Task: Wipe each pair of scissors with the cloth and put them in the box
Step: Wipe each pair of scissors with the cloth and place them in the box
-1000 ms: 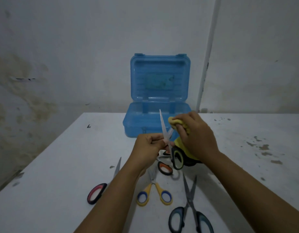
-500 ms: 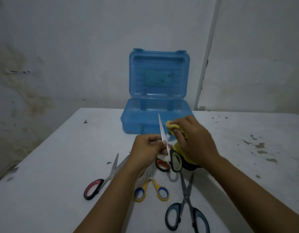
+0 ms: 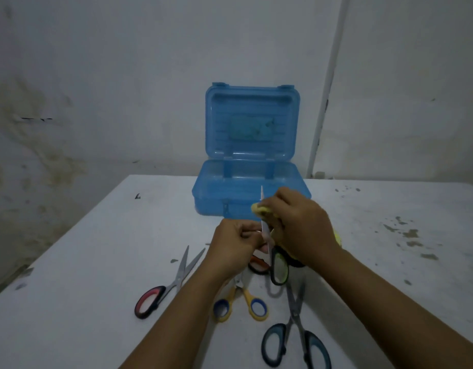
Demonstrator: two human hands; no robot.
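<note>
The left hand [image 3: 234, 245] is closed around the pair of scissors being wiped [image 3: 270, 243], its grip pinching them near the pivot, so that one bare blade points almost straight up and slightly away while the dark, green-lined handle loop hangs down toward the worktop [image 3: 83, 262]. The right hand [image 3: 299, 227] is closed on the yellow cloth [image 3: 259, 209], pressing it against the blade just to the right of the steel, high up near the tip. The blade's long axis runs near-to-far and upward, so the wiping stroke likely has to travel along that line, with the right hand doing the sliding and the left only steadying. The open blue box [image 3: 251, 198] sits directly beyond both hands, lid standing upright against the wall; from here it appears empty, though its floor is partly hidden. On the worktop lie other pairs: red-handled scissors [image 3: 163, 288] to the near left, yellow-handled scissors [image 3: 240, 302] under the left forearm, blue-handled scissors [image 3: 296, 336] nearest, and an orange handle [image 3: 258, 263] peeking out below the hands.
</note>
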